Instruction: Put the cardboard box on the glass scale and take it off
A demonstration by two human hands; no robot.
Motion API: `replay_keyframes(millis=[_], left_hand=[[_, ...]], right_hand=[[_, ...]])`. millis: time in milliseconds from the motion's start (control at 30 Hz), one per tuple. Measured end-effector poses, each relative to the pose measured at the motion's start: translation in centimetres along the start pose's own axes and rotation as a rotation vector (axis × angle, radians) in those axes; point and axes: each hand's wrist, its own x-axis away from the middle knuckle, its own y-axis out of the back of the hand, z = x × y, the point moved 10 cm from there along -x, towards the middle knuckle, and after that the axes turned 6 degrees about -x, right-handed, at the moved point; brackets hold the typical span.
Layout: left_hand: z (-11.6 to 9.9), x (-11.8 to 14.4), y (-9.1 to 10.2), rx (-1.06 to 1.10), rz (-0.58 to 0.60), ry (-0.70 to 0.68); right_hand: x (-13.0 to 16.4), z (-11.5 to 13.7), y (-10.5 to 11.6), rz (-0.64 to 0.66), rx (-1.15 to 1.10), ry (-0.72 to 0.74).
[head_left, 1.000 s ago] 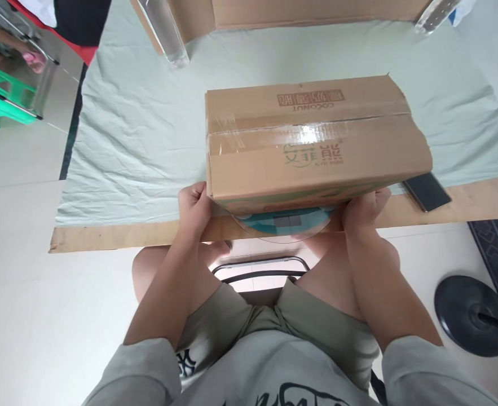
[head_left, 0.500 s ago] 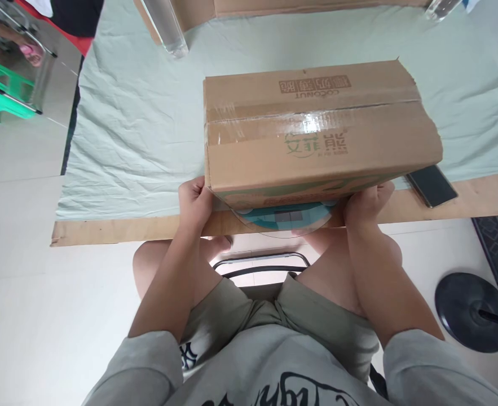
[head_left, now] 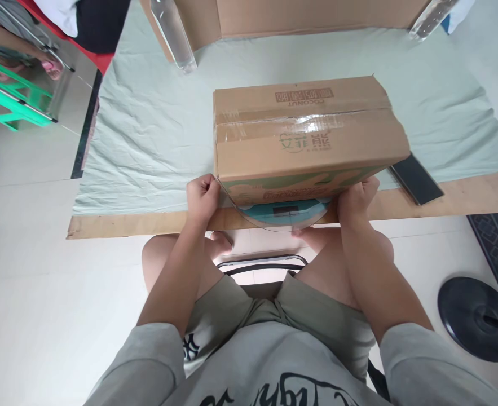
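Observation:
A taped brown cardboard box (head_left: pixel 308 135) with printed lettering rests on a round glass-topped scale (head_left: pixel 286 211) with a blue-green face and a small dark display. Much of the scale is hidden under the box, and its front rim juts past the table edge. At the box's near left corner, my left hand (head_left: pixel 202 197) is closed at the glass rim. My right hand (head_left: pixel 356 198) is closed on the opposite side, its fingertips partly covered by the box. Both hands sit low, by the wooden table edge.
A black phone (head_left: pixel 418 179) lies right of the box. Clear bottles (head_left: pixel 176 42) stand beside an open cardboard piece (head_left: pixel 316 20) at the back. A pale green cloth (head_left: pixel 147 141) covers the table. At the far left are a green stool (head_left: pixel 16 96) and another person's leg.
The view has shifted, showing more of the table's far side. The box looks smaller and lower in relation to the table. Both hands keep their closed hold beside it.

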Motion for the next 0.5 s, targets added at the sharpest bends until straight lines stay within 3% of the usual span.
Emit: replay_keyframes(millis=[167,333,400,500], left_hand=[[-0.5,0.2,0.1,-0.035,0.007,-0.074],[-1.9,0.8,1.3,0.009,-0.122,-0.151],[-3.1,1.4,0.9,0.069,-0.067,-0.196],[-5.2,2.9,-0.6,0.128,0.118,-0.265]], right_hand=[[-0.1,-0.2,0.2,-0.035,-0.025,-0.012],[0.0,0.3,0.4,-0.016,-0.152,-0.078],[0.4,1.7,-0.1,0.076,-0.237,-0.091],[1.6,4.3,-1.5,0.287,-0.307,-0.105]])
